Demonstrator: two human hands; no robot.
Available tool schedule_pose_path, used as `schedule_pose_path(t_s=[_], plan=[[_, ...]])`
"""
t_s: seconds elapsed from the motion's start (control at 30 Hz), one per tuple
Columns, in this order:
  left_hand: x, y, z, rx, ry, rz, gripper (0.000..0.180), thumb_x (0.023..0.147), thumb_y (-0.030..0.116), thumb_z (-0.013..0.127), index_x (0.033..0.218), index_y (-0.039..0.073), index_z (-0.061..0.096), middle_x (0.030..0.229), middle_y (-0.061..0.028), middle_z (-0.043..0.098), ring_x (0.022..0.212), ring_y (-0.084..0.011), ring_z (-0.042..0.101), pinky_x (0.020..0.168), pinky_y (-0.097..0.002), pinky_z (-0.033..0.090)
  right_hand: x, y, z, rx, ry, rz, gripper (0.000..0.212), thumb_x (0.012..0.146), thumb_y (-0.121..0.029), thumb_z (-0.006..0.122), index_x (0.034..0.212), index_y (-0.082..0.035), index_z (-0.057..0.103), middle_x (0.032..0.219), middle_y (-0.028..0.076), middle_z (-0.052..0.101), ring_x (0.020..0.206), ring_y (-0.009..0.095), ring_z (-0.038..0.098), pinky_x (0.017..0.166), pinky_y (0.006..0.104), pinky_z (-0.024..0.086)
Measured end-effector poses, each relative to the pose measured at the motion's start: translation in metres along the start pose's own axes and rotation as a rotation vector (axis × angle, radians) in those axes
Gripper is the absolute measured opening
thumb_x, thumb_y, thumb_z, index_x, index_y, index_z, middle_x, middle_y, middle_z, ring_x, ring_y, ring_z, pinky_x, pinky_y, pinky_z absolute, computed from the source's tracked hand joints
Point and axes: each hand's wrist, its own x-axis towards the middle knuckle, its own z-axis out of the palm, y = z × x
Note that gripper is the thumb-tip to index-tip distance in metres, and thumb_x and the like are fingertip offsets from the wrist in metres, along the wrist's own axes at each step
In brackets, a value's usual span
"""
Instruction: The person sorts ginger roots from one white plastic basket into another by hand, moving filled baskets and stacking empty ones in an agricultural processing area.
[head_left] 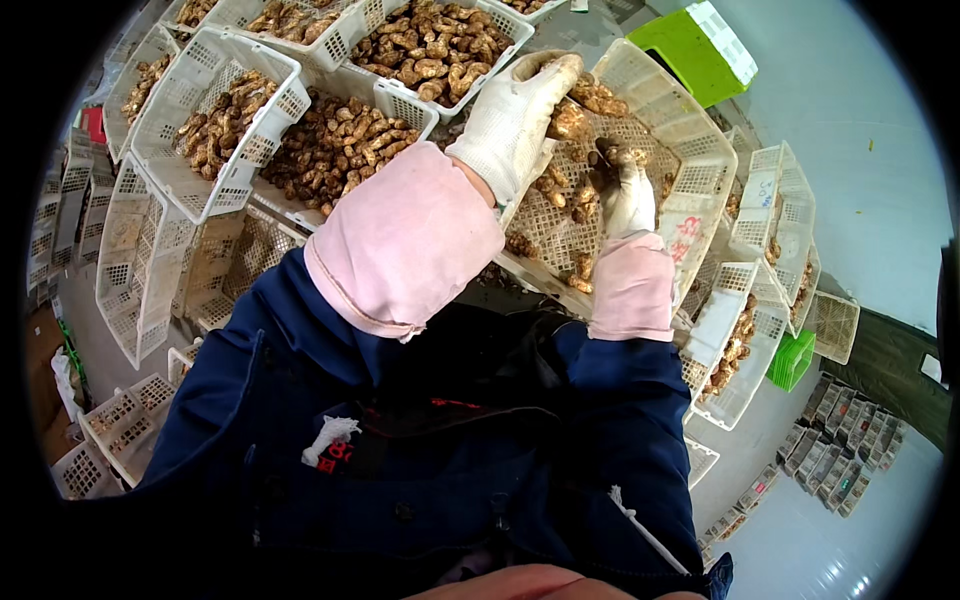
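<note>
My left hand [515,115], in a white knit glove below a pink sleeve cover, reaches over a white plastic crate [680,120]. Its fingers curl around a thick brown mushroom [570,121]. Inside the same crate, my right hand [630,200] is gloved too, with dark, soiled fingertips bent together. A brown mushroom [628,156] shows at those fingertips, partly covered by them. Several more mushrooms [585,203] lie loose on the crate's mesh bottom between and below my hands, and another clump [598,95] sits just beyond my left hand.
Crates heaped with mushrooms [430,50] stand close on the left, including a tilted white crate [290,100]. A bright green box [690,50] is beyond the working crate. More stacked crates [735,340] and a small green basket [792,360] stand on the right.
</note>
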Motion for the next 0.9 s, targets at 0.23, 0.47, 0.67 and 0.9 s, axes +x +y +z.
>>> schedule_pose_path(t_s=[0.23,0.47,0.67,0.9], plan=[[0.002,-0.003,0.0,-0.058,-0.04,-0.016,0.027,0.09,0.032,0.068,0.111,0.016,0.063,0.093,0.0051,0.061,0.067,-0.0037,0.05,0.05,-0.019,0.036,0.006,-0.036,-0.054,-0.758,0.118,0.069,0.028,0.092,-0.018,0.065,0.114,0.0,0.063,0.11,0.015,0.068,0.096,0.024,0.069,0.081,0.0313,0.057],[-0.007,0.004,0.001,0.124,-0.053,0.09,0.031,0.098,0.022,0.056,0.121,0.0,0.06,0.111,-0.0091,0.065,0.1,-0.0149,0.063,0.086,-0.0283,0.053,0.012,-0.035,-0.105,-2.036,0.219,0.335,0.05,0.083,-0.034,0.066,0.123,-0.006,0.056,0.124,0.02,0.058,0.12,0.031,0.056,0.099,0.0411,0.048],[-0.008,0.0,0.012,0.002,-0.048,0.021,0.032,0.098,0.022,0.055,0.123,0.002,0.06,0.114,-0.0088,0.064,0.104,-0.0164,0.063,0.09,-0.0284,0.051,0.029,0.007,-0.169,-2.193,0.177,0.261,0.032,0.089,-0.017,0.06,0.118,-0.007,0.056,0.121,0.016,0.06,0.116,0.03,0.059,0.092,0.0407,0.052],[-0.013,-0.006,0.012,0.226,-0.028,0.118,0.034,0.097,0.023,0.056,0.125,0.003,0.06,0.119,-0.0086,0.063,0.106,-0.0174,0.062,0.091,-0.0282,0.05,0.036,-0.004,-0.14,-2.12,0.216,0.4,0.028,0.094,-0.023,0.056,0.118,-0.009,0.057,0.108,0.017,0.067,0.102,0.032,0.066,0.086,0.042,0.054]])
